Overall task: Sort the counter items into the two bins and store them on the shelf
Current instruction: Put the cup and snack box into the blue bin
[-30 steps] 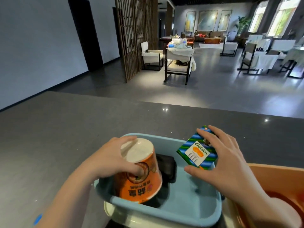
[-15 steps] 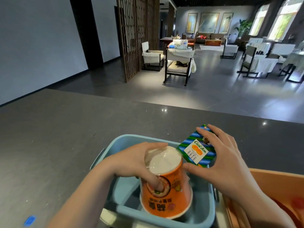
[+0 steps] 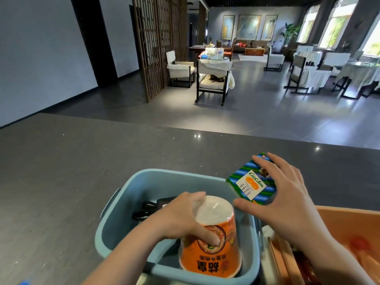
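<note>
Step in hand: I judge I am placing the noodle cup (image 3: 210,241) and the green box (image 3: 251,182) into the blue bin (image 3: 123,210).

How to do it well: I would set the cup down flat on its wide end in the near right corner, so that it does not lean on the black thing (image 3: 152,206) at the far left of the bin floor. I cannot tell what that black thing is. The cup looks light and easy to crush, so a soft grasp is enough. The box should go down on a bare part of the floor beside the cup, not on top of it.

Left hand: my left hand (image 3: 181,219) comes from the lower left and grasps the cup near its small end, which points up. The thumb presses on the printed side and the fingers wrap the far side.

Right hand: my right hand (image 3: 283,200) holds the box from above, fingers spread over the far edge, thumb under the near edge. The box is tilted and hangs over the right far rim of the bin, not inside yet.

Where the cup is: inside the bin, upside down. I cannot tell if it already rests on the floor.

Second bin: the orange bin (image 3: 349,227) stands just beside the blue one on the right, on the grey counter (image 3: 61,171).

Risk: I think the box may catch the rim if I lower it tilted.
</note>
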The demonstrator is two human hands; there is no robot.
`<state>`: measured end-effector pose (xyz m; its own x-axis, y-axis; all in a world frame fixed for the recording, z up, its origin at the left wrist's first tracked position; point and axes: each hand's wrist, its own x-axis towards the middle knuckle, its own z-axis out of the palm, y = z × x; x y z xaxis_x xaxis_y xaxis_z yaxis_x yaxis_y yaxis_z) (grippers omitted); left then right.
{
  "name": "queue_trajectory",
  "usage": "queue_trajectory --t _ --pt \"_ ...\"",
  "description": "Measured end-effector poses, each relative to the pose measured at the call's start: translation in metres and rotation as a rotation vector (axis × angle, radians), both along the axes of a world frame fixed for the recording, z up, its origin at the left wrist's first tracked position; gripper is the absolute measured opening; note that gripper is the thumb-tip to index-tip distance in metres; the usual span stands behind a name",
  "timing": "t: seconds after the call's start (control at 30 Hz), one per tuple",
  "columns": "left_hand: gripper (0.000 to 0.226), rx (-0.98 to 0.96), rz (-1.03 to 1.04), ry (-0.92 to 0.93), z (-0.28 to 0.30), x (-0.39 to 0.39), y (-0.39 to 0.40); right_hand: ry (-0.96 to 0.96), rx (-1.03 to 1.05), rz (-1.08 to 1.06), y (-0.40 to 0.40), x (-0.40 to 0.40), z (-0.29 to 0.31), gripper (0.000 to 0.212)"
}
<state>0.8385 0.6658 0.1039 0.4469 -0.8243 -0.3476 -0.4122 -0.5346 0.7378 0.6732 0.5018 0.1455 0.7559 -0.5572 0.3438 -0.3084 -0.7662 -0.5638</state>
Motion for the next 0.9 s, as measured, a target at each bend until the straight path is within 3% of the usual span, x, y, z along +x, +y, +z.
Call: queue_trajectory --t 0.3,0.4,0.47,0.53,0.6,0.67,0.77,0.9 --pt "0.123 -0.077 0.106 -0.050 -0.015 -0.017 0.010 0.021 0.009 0.019 0.007 0.004 -0.007 0.096" --pt "0.120 -0.136 0.153 0.020 -0.008 -0.011 0.013 0.015 0.018 0.019 0.007 0.002 -0.005 0.097" --pt "0.109 -0.225 0.235 0.134 0.002 -0.001 0.017 0.008 0.035 0.015 0.006 0.000 -0.003 0.099" --pt "0.084 -0.276 0.294 0.227 0.010 0.012 0.022 0.014 0.041 0.015 0.006 -0.002 -0.002 0.100" --pt "0.061 -0.280 0.334 0.297 0.013 0.020 0.025 0.012 0.027 0.021 0.005 -0.002 -0.003 0.100" --pt "0.056 -0.210 0.421 0.287 0.011 0.025 0.027 -0.002 0.014 0.019 0.006 0.001 -0.003 0.101" --pt "0.066 -0.030 0.521 0.089 0.009 0.031 0.030 -0.008 0.009 0.027 0.009 0.004 -0.004 0.100" --pt "0.061 0.167 0.482 -0.570 0.016 0.043 0.032 0.005 0.020 0.056 0.011 0.007 -0.007 0.090"
